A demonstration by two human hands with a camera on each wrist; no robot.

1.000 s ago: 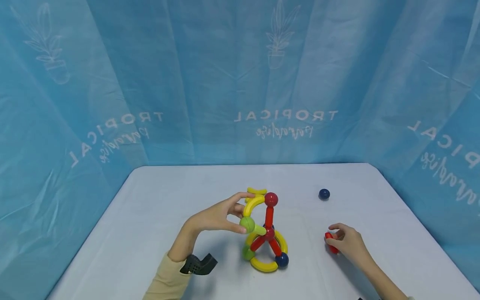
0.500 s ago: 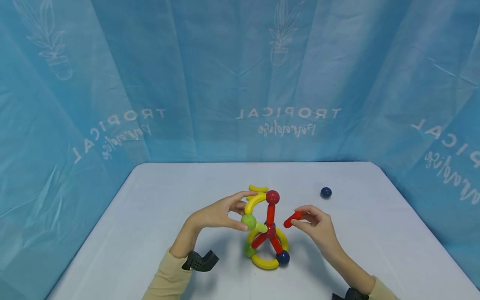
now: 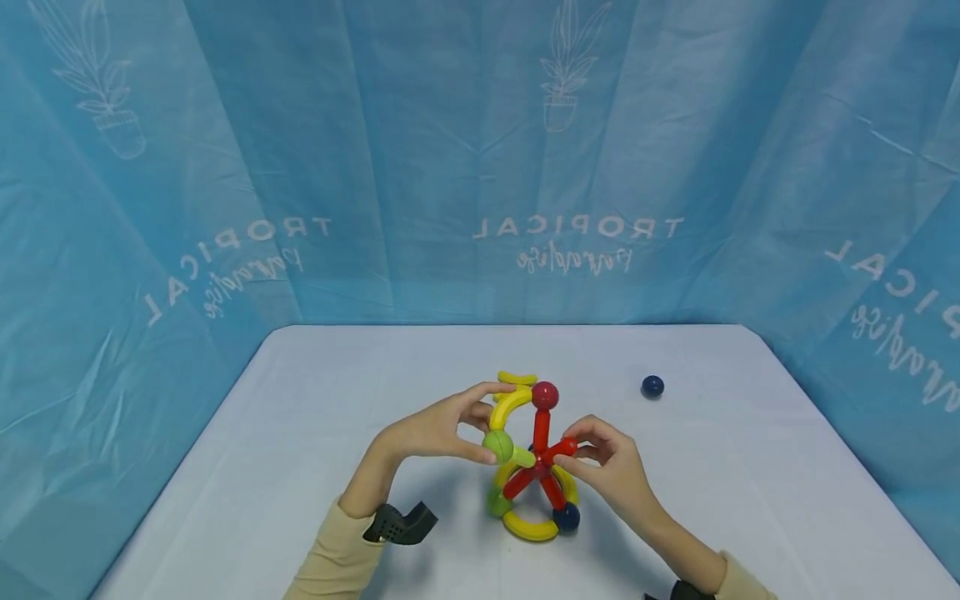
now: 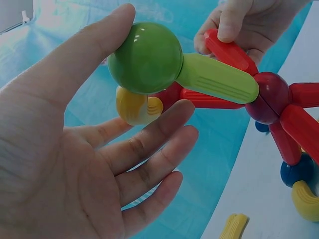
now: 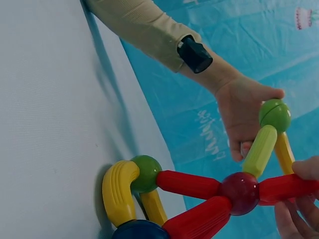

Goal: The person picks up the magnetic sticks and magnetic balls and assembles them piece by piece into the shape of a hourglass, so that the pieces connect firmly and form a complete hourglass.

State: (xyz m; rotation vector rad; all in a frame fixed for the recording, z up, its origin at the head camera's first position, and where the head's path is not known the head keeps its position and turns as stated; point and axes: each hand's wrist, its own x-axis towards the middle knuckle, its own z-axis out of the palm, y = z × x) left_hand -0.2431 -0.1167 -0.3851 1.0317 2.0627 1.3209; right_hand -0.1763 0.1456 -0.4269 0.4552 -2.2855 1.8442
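Note:
A toy model of magnetic balls and sticks stands on a yellow ring of curved sticks [image 3: 529,528]. My left hand [image 3: 442,427] holds its upper left part, the thumb against the green ball [image 4: 147,57] and the index finger at the curved yellow stick [image 3: 508,405]. My right hand [image 3: 613,468] pinches a straight red stick [image 3: 562,450] between thumb and fingers. That stick's inner end meets the dark red centre ball [image 5: 239,193]. A light green stick [image 4: 219,77] joins the centre ball to the green ball. Another red ball [image 3: 545,395] tops an upright red stick [image 3: 542,429].
A loose dark blue ball [image 3: 652,387] lies at the back right of the white table [image 3: 337,367]. Loose yellow curved pieces [image 3: 517,377] lie behind the model. Blue printed cloth [image 3: 435,167] hangs around the back and sides.
My right hand has picked up the red stick from the table at right and brought it left to the model's centre ball. My left hand keeps its place on the model.

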